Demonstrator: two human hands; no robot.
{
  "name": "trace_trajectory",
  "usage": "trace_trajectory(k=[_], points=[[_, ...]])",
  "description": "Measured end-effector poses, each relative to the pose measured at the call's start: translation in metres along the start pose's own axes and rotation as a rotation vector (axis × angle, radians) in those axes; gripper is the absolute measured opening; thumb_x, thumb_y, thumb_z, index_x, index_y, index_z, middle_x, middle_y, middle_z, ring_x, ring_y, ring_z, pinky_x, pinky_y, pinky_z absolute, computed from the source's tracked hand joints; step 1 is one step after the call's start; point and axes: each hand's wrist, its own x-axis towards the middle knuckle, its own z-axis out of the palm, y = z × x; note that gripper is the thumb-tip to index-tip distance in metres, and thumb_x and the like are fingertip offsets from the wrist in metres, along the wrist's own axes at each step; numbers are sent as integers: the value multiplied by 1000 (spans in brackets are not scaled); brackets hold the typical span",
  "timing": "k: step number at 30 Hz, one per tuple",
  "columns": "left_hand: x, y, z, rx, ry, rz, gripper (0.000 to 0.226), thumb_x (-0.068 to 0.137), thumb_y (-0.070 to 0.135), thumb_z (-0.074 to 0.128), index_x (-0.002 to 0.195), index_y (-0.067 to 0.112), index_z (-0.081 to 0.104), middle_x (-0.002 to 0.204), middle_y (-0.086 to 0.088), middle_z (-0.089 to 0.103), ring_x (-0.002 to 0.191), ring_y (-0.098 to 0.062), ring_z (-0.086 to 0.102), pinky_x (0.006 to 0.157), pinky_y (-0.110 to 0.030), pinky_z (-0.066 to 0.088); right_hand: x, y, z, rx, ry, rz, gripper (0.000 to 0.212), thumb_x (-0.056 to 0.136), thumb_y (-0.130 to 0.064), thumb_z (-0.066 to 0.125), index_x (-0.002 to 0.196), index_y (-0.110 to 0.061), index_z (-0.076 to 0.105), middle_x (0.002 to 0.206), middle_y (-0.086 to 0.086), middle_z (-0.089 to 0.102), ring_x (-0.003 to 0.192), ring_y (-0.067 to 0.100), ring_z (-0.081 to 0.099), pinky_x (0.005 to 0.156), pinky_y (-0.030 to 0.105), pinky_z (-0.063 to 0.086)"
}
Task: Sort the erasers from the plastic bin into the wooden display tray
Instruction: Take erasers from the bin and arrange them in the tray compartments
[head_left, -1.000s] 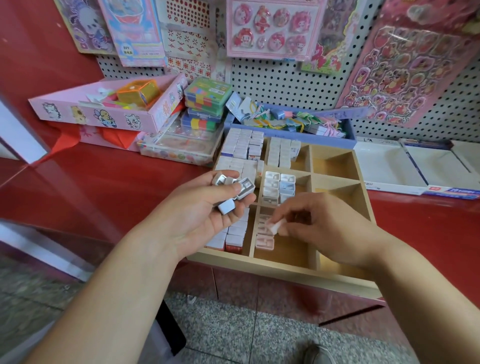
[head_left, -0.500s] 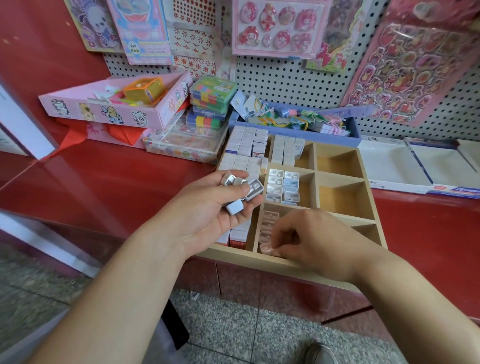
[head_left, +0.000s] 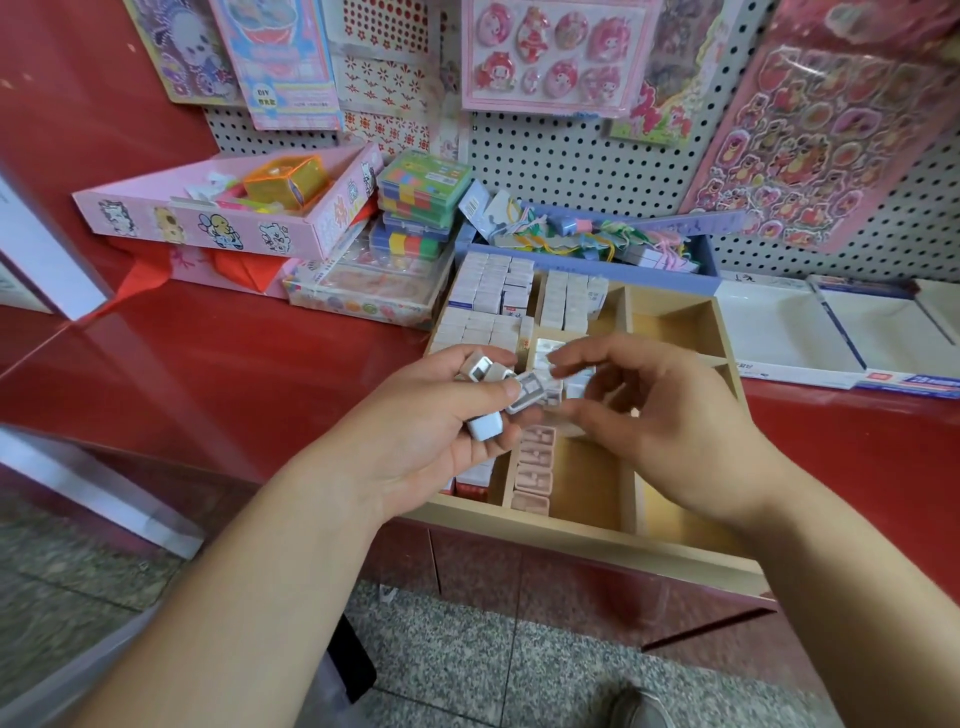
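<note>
While my left hand (head_left: 415, 441) clamps the erasers (head_left: 485, 428) above the tray (head_left: 571, 538), my right hand (head_left: 665, 415) hovers beside them, fingers (head_left: 597, 353) apart: I should pinch 1 eraser by its sides without dislodging others.

Hanging at the left side of the pegboard (head_left: 571, 156), the pink and blue packet (head_left: 280, 62) shows the letters "DIY"; the smaller print under them is too blurred to read.

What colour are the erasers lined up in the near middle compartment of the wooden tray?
The erasers are pale pink; the head view shows them best.
</note>
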Motion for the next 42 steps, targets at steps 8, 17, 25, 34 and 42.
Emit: trace_trajectory(k=[8,17,25,34,42], points=[[-2,-1,3,2,-65,-23,18,97,-5,57,111,1,66,100,-20,74,91,-32,75,59,-22,56,10,12,3,-31,-53,-112,10,90,-12,76,88,-22,76,91,-6,73,88,16,70,81,46,56],[2,3,5,-79,-21,-56,21,97,-7,53,113,-3,64,100,-27,66,84,-32,76,56,-24,56,28,40,-6,-543,98,172,7,94,-30,69,88,-31,72,98,-7,60,102,18,49,85,36,37],[1,4,2,-127,-74,-50,38,91,-19,40,122,-6,58,119,-34,56,91,-35,76,67,-28,61,32,37,6,-764,51,247,12,97,-38,63,97,-37,75,106,-10,70,111,20,45,87,38,26],[2,1,0,-88,-134,10,26,95,-16,51,119,-12,58,117,-25,68,110,-34,72,96,-41,58,19,-11,-6,73,-84,50,7,90,-11,73,88,-17,76,78,-8,73,68,0,62,66,13,46],[1,-4,6,-88,-120,47,20,97,-9,53,116,-8,61,103,-18,70,97,-26,71,83,-34,62,11,-5,15,10,-106,-36,15,80,-20,85,87,-19,72,73,-5,67,62,2,54,61,16,44]])
